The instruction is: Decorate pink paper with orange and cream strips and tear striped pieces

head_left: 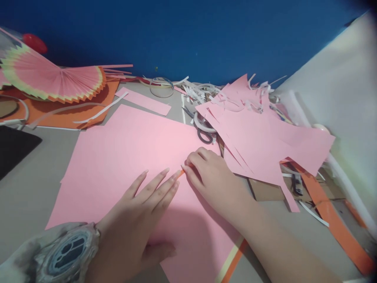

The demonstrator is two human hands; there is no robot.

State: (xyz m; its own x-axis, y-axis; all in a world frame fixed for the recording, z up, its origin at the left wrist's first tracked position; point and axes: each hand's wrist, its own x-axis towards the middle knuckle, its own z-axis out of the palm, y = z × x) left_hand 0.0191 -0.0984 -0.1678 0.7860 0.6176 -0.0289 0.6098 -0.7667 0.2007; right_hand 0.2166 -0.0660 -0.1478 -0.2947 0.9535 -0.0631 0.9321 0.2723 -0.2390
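A large pink paper sheet (118, 141) lies on the table under both hands. My left hand (144, 212) rests flat on it with fingers stretched out, holding nothing. A thin piece of orange paper strip (182, 172) shows between my left fingertips and my right hand. My right hand (209, 177) has its fingers curled and pinched on that strip; most of the strip is hidden beneath the fingers. At the sheet's lower right edge, a cream and orange border (232, 259) shows beside my right forearm.
Cut pink paper (256, 141) covers white paper scraps (200, 92) at the right. Dark-handled scissors (205, 136) lie partly under it. A clear tape roll (161, 87) sits at the back. A pleated pink paper fan (59, 80) stands at the left. An orange strip (332, 216) lies far right.
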